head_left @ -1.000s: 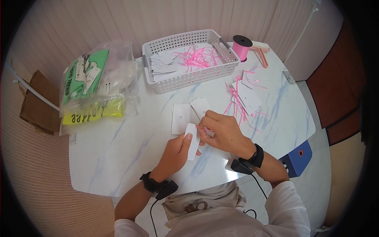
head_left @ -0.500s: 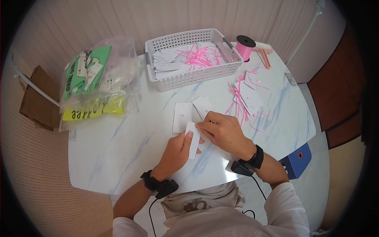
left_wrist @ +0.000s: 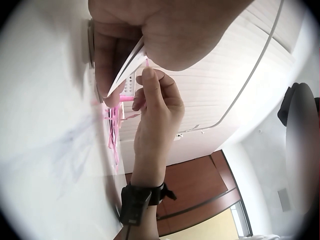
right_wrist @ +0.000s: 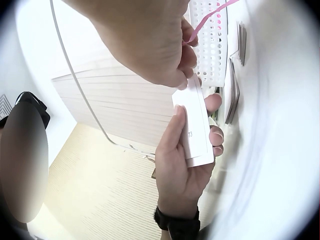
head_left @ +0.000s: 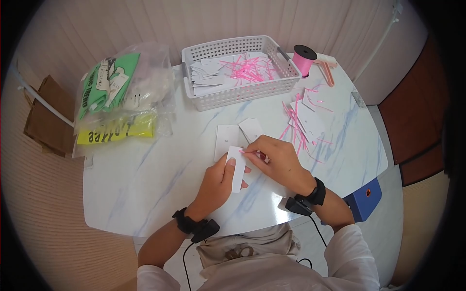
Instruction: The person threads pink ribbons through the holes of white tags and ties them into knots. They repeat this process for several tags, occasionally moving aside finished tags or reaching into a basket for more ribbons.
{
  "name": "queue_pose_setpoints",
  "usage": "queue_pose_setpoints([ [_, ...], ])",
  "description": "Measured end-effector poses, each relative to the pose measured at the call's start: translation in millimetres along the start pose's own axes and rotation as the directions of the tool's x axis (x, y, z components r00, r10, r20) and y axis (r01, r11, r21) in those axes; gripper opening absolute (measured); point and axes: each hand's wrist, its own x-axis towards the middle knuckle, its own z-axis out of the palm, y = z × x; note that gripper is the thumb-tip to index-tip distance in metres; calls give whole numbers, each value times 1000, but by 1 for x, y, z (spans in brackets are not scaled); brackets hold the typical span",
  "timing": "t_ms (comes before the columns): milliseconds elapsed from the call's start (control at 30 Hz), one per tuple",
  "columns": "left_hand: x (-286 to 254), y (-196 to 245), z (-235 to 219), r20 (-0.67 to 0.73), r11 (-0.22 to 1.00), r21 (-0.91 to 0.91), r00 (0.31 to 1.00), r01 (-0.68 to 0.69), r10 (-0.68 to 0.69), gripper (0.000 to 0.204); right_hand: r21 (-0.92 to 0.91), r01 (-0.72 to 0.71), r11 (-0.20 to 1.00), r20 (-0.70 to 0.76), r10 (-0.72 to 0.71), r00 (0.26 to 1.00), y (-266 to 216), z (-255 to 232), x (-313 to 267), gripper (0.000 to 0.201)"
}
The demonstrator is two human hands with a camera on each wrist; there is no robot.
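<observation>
In the middle of the head view my left hand [head_left: 217, 182] holds a white paper tag [head_left: 237, 168] upright above the marble table [head_left: 145, 184], thumb on its near face and fingers curled behind it; the right wrist view shows the same grip, with a small printed number on the tag [right_wrist: 194, 129]. My right hand [head_left: 277, 162] sits just right of it, fingertips pinched on a thin pink ribbon strip [head_left: 248, 152] at the tag's top edge, and the strip [right_wrist: 207, 17] runs up out of those closed fingers in the right wrist view. Just above the hands two more white tags [head_left: 238, 135] lie flat on the table. At upper centre stands a white basket [head_left: 242, 94] holding tags and pink strips, with a pink ribbon spool [head_left: 305, 60] beside it to the right. A loose heap of strips and tags [head_left: 303, 121] lies right of centre, and plastic bags [head_left: 121, 97] fill the upper left.
</observation>
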Motion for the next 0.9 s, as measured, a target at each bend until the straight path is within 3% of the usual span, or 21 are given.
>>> queue_pose_setpoints([
  [300,0,1,0,24,1000,2,1000,-9,9,39,15,-30,999,36,29,999,-4,1,0,9],
  [367,0,1,0,6,1000,-6,1000,-18,18,39,133,-204,970,97,192,976,-11,-1,2,9],
  [467,1,5,0,-54,999,-38,998,-20,18,42,152,-242,958,102,229,968,-11,-4,2,10],
  [500,1,5,-1,-58,999,-29,998,-24,22,42,152,-243,958,100,229,968,-8,-3,1,10],
  [567,1,5,-1,-60,999,-19,998,-29,28,43,140,-95,986,42,89,995,-1,0,-1,12],
  [900,0,5,-2,19,1000,-20,1000,-18,19,39,234,-241,942,109,221,969,-11,-4,2,9],
])
